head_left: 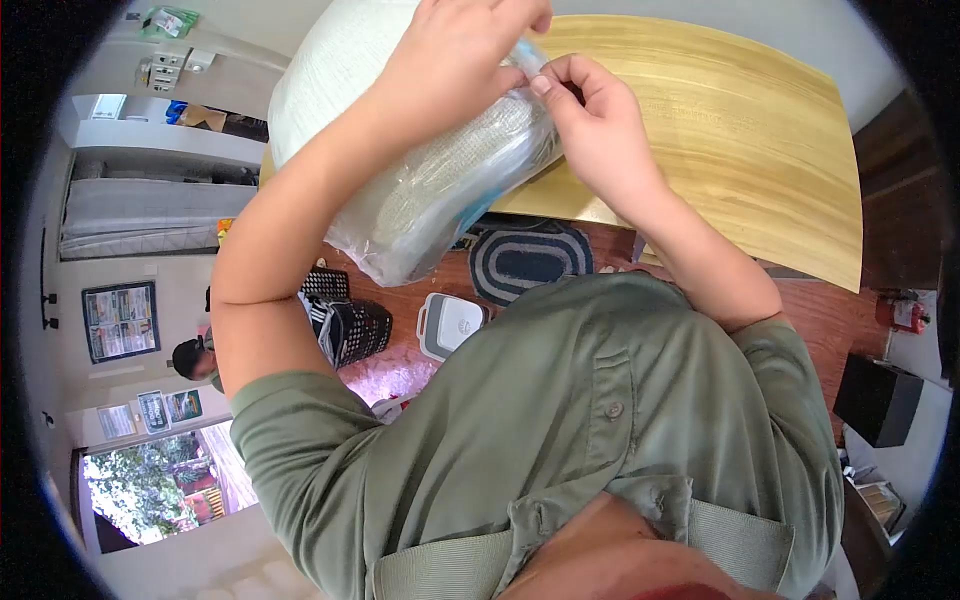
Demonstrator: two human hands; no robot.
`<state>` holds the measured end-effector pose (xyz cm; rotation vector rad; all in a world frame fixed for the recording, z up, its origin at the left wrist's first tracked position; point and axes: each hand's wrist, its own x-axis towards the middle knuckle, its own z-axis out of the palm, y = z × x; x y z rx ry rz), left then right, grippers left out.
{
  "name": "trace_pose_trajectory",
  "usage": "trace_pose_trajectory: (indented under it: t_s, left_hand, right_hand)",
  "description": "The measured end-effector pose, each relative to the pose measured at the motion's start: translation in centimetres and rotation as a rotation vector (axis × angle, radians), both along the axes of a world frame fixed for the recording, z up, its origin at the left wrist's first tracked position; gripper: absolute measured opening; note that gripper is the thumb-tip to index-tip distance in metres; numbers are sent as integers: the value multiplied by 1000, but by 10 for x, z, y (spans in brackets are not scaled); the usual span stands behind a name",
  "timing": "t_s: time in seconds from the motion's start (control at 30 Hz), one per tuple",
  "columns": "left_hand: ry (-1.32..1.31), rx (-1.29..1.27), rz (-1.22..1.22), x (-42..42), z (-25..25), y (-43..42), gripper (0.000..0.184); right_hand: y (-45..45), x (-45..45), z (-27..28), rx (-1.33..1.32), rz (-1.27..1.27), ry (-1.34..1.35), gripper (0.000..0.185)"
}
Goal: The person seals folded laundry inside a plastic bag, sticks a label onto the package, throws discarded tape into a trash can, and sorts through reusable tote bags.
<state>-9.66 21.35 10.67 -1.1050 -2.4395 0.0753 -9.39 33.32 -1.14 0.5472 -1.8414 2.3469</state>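
A large pale woven bundle [335, 75] sits in a clear plastic bag [450, 190] on the left part of the wooden table, its lower end reaching over the near edge. My left hand [465, 60] lies across the top of the bag, thumb and fingers closed on a gathered strip of the plastic. Close beside it, my right hand [600, 120] pinches the same strip between thumb and bent fingers. Light blue marks show on the plastic. What lies inside the bundle is hidden.
The wood-grain table [740, 130] extends to the right. On the floor are an oval rug [530, 262], a grey-white basin [455, 325] and a black crate [360, 330]. Another person [195, 358] is at far left. A black box [878, 400] stands at right.
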Motion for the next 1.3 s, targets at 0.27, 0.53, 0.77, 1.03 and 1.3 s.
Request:
trace_pose_trajectory:
  t_s: [0.27,0.53,0.77,1.03,1.3]
  left_hand:
    - [-439,60,-4,-24,-14,-2,12]
    - [-316,-41,-24,-24,-20,-15,7]
    - [-456,-154,-131,-17,-9,-30,11]
    - [-448,-360,-390,-3,18,-60,32]
    - [-237,-348,-493,-22,2,-71,34]
  right_hand:
    - [0,-2,-6,104,-142,170,11]
    - [2,-2,-19,276,-342,481,10]
    - [-4,7,-22,455,-505,727,16]
    - [-13,68,-40,537,-792,632,14]
    - [83,143,-192,583,-1077,-301,16]
